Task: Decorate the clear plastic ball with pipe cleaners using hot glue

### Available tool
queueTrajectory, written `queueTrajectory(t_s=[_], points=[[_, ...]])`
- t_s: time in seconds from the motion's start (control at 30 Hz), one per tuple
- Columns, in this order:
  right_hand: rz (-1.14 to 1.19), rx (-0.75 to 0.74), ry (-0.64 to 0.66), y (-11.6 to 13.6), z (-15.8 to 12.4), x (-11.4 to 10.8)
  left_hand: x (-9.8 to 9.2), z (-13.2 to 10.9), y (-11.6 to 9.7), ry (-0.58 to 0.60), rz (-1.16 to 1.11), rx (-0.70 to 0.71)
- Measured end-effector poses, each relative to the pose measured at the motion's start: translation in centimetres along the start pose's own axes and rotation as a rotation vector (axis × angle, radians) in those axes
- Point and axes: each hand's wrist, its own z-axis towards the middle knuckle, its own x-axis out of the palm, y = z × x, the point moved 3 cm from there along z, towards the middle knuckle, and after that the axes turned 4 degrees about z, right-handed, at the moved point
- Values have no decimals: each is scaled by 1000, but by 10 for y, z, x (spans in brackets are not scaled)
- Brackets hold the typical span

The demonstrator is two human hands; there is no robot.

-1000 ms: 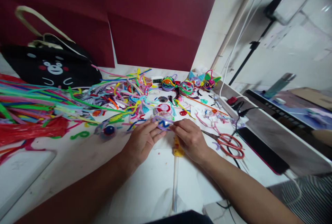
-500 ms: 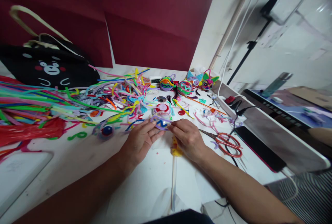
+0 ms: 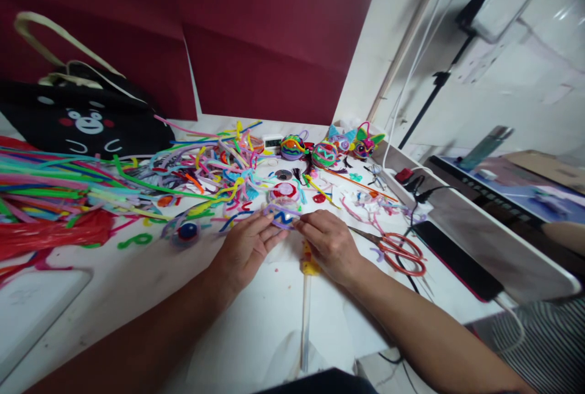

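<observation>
Both my hands meet at the middle of the white table on a small clear round piece wrapped in lilac pipe cleaner with a blue squiggle inside. My left hand pinches its left side with thumb and fingers. My right hand pinches its right edge, fingers curled. A yellow-tipped stick lies on the table under my right hand. A similar round piece with a red centre lies just beyond.
A big tangle of coloured pipe cleaners covers the left and back. Finished pipe-cleaner balls stand at the back. Red-handled scissors and a black phone lie to the right. A black bear-face bag sits at the back left.
The view has drifted slightly; my hands stay on the lilac round piece, with the fingers shifting a little around its edge.
</observation>
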Motion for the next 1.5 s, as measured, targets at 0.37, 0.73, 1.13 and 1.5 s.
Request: queueTrajectory(t_s=[0.37,0.73,1.13,1.5], points=[[-2,-3,-5,2,1,-1,0,0,0,-23,14,-5],[-8,9,17,0,0,0,-1,1,0,6,13,-1],[-6,7,0,1,1,-1,0,1,1,-2,18,2],[-12,9,19,1,1,-1,0,1,1,-1,13,0]])
